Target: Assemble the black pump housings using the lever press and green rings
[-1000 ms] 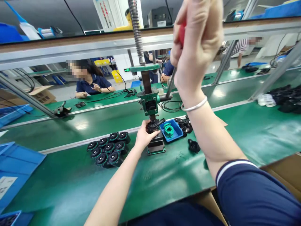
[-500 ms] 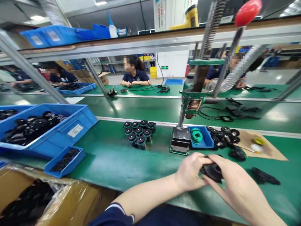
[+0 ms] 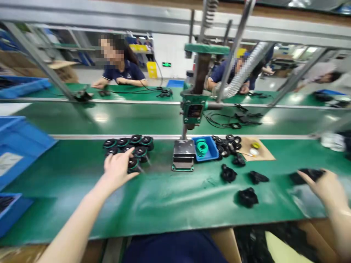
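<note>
Black cylindrical parts (image 3: 140, 151) stand packed in a cluster on the left half of the green table (image 3: 175, 197), to the right of a blue bin (image 3: 24, 146). At the cluster's near side is the person's left hand (image 3: 117, 168), its thumb and fingers well apart; whether its fingertips touch a part cannot be told. On the far side of the frame, a co-worker in dark blue (image 3: 123, 75) sits with arms on the surface. A green press (image 3: 193, 106) rises in the middle above its black base block (image 3: 183, 155). Just right of the block, a blue tray (image 3: 207, 158) holds green rings (image 3: 202, 148), beside a heap of black round pieces (image 3: 226, 146) and a brown sheet (image 3: 265, 150). Nearer, black housings (image 3: 248, 197) lie apart. Farthest right, the right hand (image 3: 330, 190) curves its thumb and fingers over a dark piece (image 3: 298, 177); blur hides how firmly it grips.
</note>
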{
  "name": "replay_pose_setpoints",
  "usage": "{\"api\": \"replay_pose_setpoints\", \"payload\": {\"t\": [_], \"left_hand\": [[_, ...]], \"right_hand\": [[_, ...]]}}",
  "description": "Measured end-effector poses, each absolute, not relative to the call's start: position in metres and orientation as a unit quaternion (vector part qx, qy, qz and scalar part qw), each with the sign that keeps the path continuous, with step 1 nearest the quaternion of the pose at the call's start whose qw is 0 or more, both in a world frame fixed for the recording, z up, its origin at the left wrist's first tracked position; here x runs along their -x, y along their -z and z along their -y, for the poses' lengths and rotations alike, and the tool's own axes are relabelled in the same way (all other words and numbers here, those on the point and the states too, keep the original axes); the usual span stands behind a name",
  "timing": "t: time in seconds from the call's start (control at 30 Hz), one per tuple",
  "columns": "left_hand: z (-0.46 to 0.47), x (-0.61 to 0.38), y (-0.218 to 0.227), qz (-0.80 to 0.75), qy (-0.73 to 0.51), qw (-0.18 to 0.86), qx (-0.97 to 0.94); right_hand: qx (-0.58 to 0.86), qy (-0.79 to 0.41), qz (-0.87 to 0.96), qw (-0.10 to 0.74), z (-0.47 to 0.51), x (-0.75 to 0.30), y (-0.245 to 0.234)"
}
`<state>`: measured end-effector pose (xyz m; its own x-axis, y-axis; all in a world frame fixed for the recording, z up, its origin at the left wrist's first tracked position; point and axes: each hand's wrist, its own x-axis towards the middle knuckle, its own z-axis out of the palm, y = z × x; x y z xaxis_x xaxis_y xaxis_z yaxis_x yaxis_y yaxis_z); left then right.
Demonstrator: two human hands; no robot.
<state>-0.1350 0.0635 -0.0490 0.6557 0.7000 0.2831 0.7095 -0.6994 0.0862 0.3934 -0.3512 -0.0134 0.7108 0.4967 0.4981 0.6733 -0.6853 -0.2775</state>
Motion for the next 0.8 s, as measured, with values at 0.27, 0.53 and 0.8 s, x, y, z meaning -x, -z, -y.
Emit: {"api": "replay_pose_setpoints", "payload": {"t": [0.27,0.53,0.8], "left_hand": [[-0.077,0.133,0.051,0.371,0.115,-0.009,0.921],[-0.066,0.139,0.053,0.355,0.106,0.001,0.929],[0.01,0.107,0.071,0.24,0.16,-0.175,0.941]], "right_hand": [[0.922,0.06,0.34,0.174,0.322,-0.354,0.015],[0.887,0.006,0.458,0.059,0.314,-0.195,0.092],[0.8,-0.138,0.584,0.011,0.27,-0.184,0.053]]}}
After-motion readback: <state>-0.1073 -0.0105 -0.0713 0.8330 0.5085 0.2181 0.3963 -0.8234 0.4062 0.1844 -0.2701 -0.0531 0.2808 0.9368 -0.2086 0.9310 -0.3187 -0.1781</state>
